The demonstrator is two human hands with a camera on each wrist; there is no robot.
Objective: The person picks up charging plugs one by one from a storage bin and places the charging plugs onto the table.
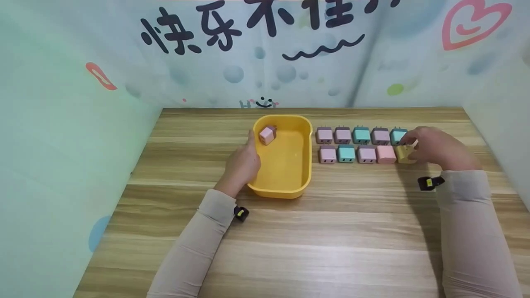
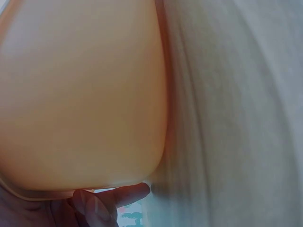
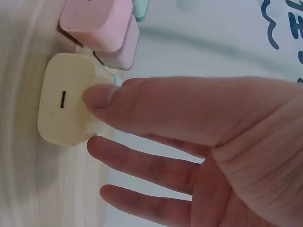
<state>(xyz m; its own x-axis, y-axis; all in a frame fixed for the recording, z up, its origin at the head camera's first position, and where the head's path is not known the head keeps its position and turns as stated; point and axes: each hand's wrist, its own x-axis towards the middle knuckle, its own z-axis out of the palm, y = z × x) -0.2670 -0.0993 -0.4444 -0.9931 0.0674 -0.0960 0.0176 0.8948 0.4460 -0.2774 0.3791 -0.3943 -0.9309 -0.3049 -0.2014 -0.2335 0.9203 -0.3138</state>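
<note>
My left hand (image 1: 243, 162) grips the left side of a yellow plastic bin (image 1: 285, 193); in the left wrist view its fingers (image 2: 97, 208) lie along the bin's outer wall. One pink charger plug (image 1: 267, 135) lies tilted in the bin's far left corner. At the right end of two rows of plugs, my right hand (image 1: 434, 147) reaches over a yellow charger plug (image 3: 59, 101). The thumb overlaps that plug in the right wrist view, while the other fingers extend loosely beside it. Just behind stands a teal plug (image 1: 398, 135), overlapped by the index finger.
Right of the bin, purple, teal and pink plugs (image 1: 386, 154) stand in two close rows, prongs toward the back. A printed curtain (image 1: 290, 82) rises behind the wood-grain table (image 1: 331, 231). Pale walls border both sides.
</note>
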